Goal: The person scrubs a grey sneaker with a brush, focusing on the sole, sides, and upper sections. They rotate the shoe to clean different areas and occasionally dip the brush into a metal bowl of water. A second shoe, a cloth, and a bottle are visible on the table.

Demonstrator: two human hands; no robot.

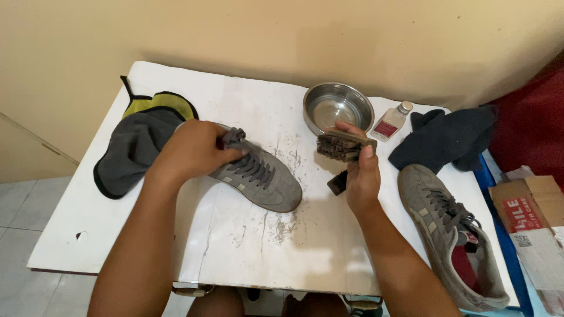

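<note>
One grey shoe (258, 176) is gripped by the left hand (191, 151), the brush (343, 145) is clasped in the right hand (361, 179), lifted off it. Loose dirt is scattered on the counter (235, 246); the second shoe (449, 235) is parked right, looks untouched.

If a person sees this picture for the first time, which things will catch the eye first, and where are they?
In the middle of the white table, the left hand holds a grey suede sneaker by its laced top, while the right hand lifts a wooden brush just to its right. The second grey sneaker lies at the table's right edge, and a steel bowl stands behind the brush near the wall.
</note>
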